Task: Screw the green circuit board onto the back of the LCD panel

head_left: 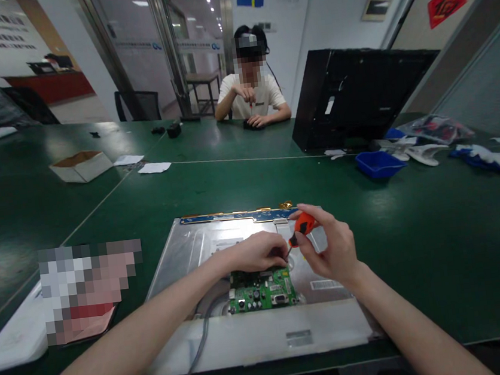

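Note:
My right hand (pixel 332 243) grips the orange and black handle of a screwdriver (pixel 303 224) between thumb and fingers. Its thin shaft slants down to the left, toward the upper right corner of a green circuit board (pixel 261 289). Fingers of my left hand (pixel 260 251) are bent together beside the screwdriver's tip, over the board's upper edge. What they pinch, if anything, is hidden, as is the tip's exact contact. The board lies on the metal back of a display panel (pixel 168 266). A grey cable (pixel 202 343) runs from the board's left side over the panel's front edge.
A black monitor (pixel 357 97) stands at the back right, near a blue tray (pixel 379 164) and gloves (pixel 481 158). An open box (pixel 81 166) sits at the back left. Left of the panel lie blurred flat items (pixel 85 290). Across the table (pixel 231 183), a person (pixel 252 94) handles a small tool.

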Tool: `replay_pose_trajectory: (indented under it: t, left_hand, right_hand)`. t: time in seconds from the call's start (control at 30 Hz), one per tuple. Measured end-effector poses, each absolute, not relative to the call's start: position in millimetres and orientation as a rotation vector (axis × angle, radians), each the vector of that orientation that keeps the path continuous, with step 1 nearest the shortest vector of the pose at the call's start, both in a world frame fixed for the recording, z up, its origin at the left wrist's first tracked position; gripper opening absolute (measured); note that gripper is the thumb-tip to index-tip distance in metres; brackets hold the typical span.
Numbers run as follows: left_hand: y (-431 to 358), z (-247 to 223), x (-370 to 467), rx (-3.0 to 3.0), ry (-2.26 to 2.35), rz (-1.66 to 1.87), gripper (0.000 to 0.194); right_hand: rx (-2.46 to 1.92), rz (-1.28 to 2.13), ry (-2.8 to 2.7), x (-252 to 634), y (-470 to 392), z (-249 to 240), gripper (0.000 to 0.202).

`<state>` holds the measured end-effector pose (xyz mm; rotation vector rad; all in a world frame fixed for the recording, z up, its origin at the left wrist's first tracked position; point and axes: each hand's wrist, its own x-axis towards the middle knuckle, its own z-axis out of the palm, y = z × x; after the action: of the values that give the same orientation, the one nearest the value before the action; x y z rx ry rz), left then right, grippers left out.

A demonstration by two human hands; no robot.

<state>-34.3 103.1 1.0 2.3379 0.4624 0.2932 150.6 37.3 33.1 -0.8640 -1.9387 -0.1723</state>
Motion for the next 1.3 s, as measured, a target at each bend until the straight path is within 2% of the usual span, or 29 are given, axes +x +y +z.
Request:
replay_pose_trajectory:
  t: [0.27,0.47,0.6,0.83,1.3]
  left_hand:
    - [98.8,4.2,-33.5,2.431,0.507,0.264,0.014]
    - [97.9,3.9,-32.3,2.488,0.536,0.264,0.015]
    - [97.8,3.8,-32.9,2.428,0.496,0.293,0.015]
    - [98.3,8.4,-32.9,2.441,0.428,0.278,0.009]
    - [97.8,6.5,-35.2,2.404,0.487,0.277,0.011]
  right_hand:
    - [-0.889,-0.239,-1.866,148.8,41.8,37.4,0.049]
    - [-0.89,-0.181,-1.886,145.2,36.7,37.4,0.057]
    - [-0.896,-0.108,-1.871,146.7,37.2,35.0,0.052]
    - [-0.858,-0.22,-1.889,148.6,42.3,34.6,0.052]
    - [-0.825,-0.23,-1.916,146.5,39.8,36.3,0.058]
